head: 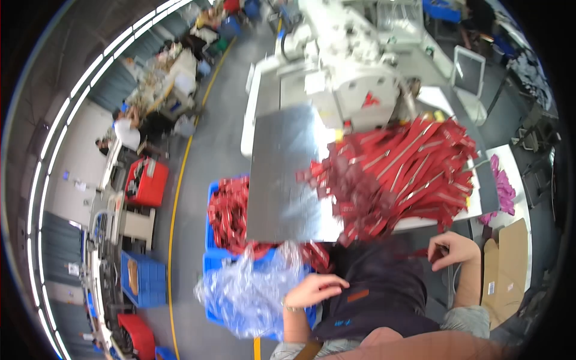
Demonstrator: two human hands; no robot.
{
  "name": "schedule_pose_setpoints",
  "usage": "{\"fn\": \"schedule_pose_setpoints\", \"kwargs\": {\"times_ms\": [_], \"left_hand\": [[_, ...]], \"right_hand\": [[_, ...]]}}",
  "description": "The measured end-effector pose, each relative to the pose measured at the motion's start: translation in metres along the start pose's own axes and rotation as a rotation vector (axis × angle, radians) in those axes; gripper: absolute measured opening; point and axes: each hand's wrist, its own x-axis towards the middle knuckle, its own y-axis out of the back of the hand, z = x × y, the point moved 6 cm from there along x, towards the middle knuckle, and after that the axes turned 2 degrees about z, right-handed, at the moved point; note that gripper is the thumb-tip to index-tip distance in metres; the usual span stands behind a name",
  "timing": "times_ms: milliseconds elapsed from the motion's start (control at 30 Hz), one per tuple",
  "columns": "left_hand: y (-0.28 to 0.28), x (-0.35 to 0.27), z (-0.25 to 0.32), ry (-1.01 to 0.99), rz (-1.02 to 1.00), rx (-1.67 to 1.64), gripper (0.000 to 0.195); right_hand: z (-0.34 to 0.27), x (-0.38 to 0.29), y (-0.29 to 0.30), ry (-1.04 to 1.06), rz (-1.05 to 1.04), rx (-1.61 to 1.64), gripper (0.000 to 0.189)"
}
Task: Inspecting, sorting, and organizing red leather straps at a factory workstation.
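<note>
A large heap of red fabric straps [405,166] with pale stripes lies across the sewing machine's table, its dark red ends spilling over a shiny metal plate [283,180]. At the right, my right hand [452,252] has its fingers curled around a piece of dark red strap, blurred where it stretches towards my lap. My left hand [317,290] hangs in front of my dark apron [378,279], fingers loosely spread and nothing visible in them. Beside that hand, crumpled clear plastic [252,288] covers a blue crate.
A white industrial sewing machine [355,76] stands behind the heap. More red straps [229,211] fill a blue crate below the plate's left side. Cardboard [506,270] and pink fabric pieces [503,184] are at the right. Other people [127,130] sit at workstations beyond the yellow floor line.
</note>
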Motion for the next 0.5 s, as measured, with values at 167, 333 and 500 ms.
{"fn": "schedule_pose_setpoints", "kwargs": {"times_ms": [167,333,500], "left_hand": [[-0.002,0.008,-0.033,-0.104,0.075,-0.018,0.02],[0.012,0.014,-0.017,-0.113,0.206,-0.098,0.016],[0.01,0.012,-0.017,-0.105,0.297,-0.185,0.015]], "right_hand": [[-0.006,-0.032,0.028,-0.015,-0.084,-0.274,0.032],[0.011,-0.052,0.071,-0.168,-0.003,-0.159,0.031],[-0.064,-0.036,0.109,0.028,0.122,-0.385,0.022]]}}
